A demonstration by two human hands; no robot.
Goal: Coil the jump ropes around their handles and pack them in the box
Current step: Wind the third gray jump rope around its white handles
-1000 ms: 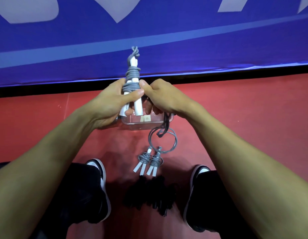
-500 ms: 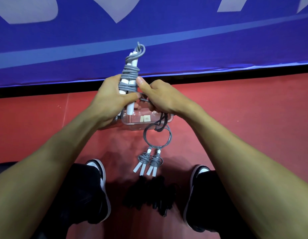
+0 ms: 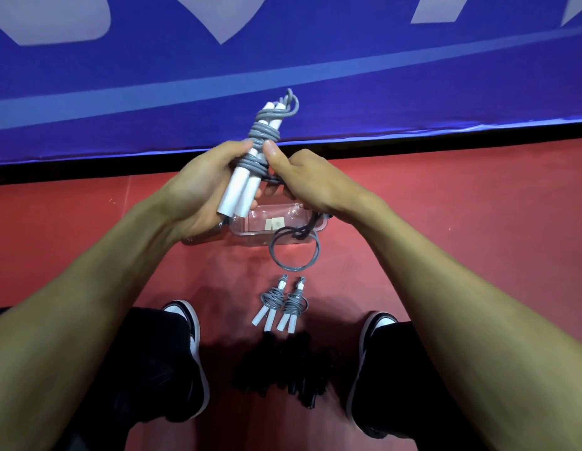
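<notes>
Your left hand (image 3: 198, 187) grips the half-coiled jump rope (image 3: 255, 157); your right hand (image 3: 302, 180) pinches its cord. Two coiled ropes (image 3: 281, 304) lie unpacked beside the box (image 3: 276, 227).

Red floor (image 3: 446, 222) carries clear box (image 3: 250, 234), two coiled gray jump ropes (image 3: 281, 304) side by side, black bundle (image 3: 289, 369), two shoes (image 3: 192, 346).
</notes>
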